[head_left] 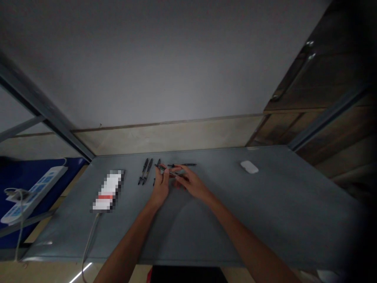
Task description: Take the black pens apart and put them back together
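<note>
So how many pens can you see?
5. Two pens lie side by side, a third pen sits partly behind the left hand, a fourth pen lies beyond, and a fifth pen is held by that and the right hand. More may hide.

On the desktop [273, 220], a row of pens [145, 171] lies along the back edge, with a blurred-out device [108, 191] to their left and a mouse [249, 167] well to their right. The left hand [160, 186] and right hand [191, 181] sit just before the row, a pen [171, 172] between them. A power strip [33, 194] lies beyond the desktop, at the left of the frame.
</note>
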`<state>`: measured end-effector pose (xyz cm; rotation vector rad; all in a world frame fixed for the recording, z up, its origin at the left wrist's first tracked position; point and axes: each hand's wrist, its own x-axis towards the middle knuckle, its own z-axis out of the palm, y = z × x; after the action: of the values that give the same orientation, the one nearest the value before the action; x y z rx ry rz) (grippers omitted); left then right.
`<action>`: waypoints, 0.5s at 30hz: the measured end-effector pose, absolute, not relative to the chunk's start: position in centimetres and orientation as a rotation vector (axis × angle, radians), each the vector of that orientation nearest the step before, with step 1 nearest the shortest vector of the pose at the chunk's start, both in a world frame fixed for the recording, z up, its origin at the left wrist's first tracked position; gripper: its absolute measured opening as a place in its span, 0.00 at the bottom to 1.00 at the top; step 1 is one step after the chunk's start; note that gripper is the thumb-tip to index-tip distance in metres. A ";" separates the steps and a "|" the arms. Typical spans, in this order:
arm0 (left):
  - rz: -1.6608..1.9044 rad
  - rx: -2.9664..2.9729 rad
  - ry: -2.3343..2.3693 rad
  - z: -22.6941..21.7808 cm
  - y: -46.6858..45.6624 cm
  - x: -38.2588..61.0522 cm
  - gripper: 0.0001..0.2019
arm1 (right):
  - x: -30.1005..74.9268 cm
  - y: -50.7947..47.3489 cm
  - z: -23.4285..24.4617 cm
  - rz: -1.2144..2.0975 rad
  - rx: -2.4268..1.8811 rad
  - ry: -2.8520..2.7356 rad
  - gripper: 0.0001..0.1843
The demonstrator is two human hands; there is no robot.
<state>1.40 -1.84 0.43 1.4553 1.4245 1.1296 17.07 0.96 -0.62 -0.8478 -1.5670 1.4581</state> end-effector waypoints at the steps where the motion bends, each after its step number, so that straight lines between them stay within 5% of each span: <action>1: 1.167 1.421 1.384 0.5 -1.7 1.4 0.26 | 17.3 1.2 -0.6 1.445 -0.853 -1.548 0.23; 7: 1.239 1.267 1.278 0.6 -1.6 1.6 0.26 | 19.0 2.7 0.0 1.393 -0.898 -1.282 0.14; 15: 0.972 1.336 1.170 -0.2 -2.2 3.5 0.29 | 19.2 2.6 0.9 1.442 -0.874 -0.895 0.22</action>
<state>3.53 -2.23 -0.22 1.3359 1.1699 0.9721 19.18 2.60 0.89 -0.8744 -0.8953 1.4417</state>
